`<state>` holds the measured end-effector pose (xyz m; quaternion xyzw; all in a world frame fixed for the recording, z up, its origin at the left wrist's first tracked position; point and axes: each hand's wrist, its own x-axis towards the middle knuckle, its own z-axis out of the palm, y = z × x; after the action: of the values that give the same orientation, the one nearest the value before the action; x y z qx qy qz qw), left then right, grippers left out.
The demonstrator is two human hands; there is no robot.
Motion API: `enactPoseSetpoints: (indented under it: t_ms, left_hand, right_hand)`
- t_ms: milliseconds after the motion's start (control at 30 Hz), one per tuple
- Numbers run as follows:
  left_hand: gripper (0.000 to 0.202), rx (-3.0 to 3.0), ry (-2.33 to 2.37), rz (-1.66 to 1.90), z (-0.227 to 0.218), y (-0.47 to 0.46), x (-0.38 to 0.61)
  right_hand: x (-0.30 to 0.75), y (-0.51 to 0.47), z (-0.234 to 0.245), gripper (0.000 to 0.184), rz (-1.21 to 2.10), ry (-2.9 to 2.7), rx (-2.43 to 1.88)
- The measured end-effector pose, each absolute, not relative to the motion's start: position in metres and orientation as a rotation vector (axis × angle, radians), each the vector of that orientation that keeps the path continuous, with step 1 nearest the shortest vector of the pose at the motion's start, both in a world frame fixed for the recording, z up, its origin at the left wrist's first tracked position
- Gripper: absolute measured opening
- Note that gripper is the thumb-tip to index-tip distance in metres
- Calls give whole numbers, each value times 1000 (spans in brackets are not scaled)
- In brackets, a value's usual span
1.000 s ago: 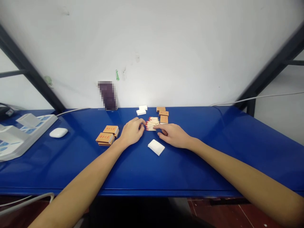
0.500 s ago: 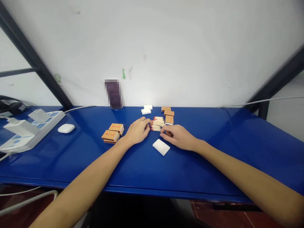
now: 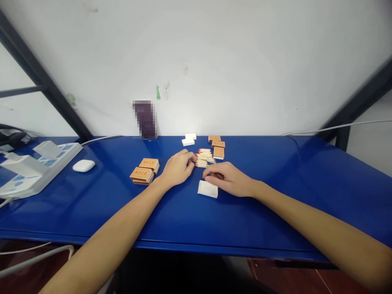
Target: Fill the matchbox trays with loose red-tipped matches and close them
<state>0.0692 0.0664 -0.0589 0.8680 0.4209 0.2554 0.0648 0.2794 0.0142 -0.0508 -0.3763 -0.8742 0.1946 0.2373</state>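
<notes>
A pile of red-tipped matches (image 3: 204, 157) lies on the blue table (image 3: 275, 196). My left hand (image 3: 178, 168) rests palm down beside the pile, its curled fingertips touching the match heads at the left side. My right hand (image 3: 229, 178) lies just in front of the pile with fingers curled in a pinch; what they hold is hidden. A white inner matchbox tray (image 3: 208, 189) sits against my right hand's thumb side. Orange matchboxes (image 3: 144, 170) are stacked left of my left hand, and more orange matchboxes (image 3: 218, 147) lie behind the pile.
Two white trays (image 3: 189, 139) sit near the wall. A white earbud-like case (image 3: 83, 165) and a grey-white device (image 3: 30, 167) with a cable are at the far left. A blurred dark object (image 3: 145, 119) leans on the wall. Black frame struts flank the table.
My right hand has drawn back from the match pile toward the white tray, which has turned and now lies squarer to me. The left hand stays at the pile.
</notes>
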Motion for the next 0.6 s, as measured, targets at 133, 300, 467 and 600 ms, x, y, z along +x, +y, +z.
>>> enactPoseSetpoints:
  t_ms: [133,300,467,600]
  left_hand:
    - [22,2628,1278,744,-60,68,69]
    - [22,2654,1240,712,-61,71,68]
    - [19,2659,1217,703,-61,72,68]
    - [18,2667,1215,683,-61,72,68]
  right_hand:
    - [280,21,-56,25,377,-2222,-1233]
    - [278,25,-61,32,238,-2191,-1410]
    - [277,23,-59,35,196,-2250,-1477]
    - [276,22,-58,37,192,-2262,-1475]
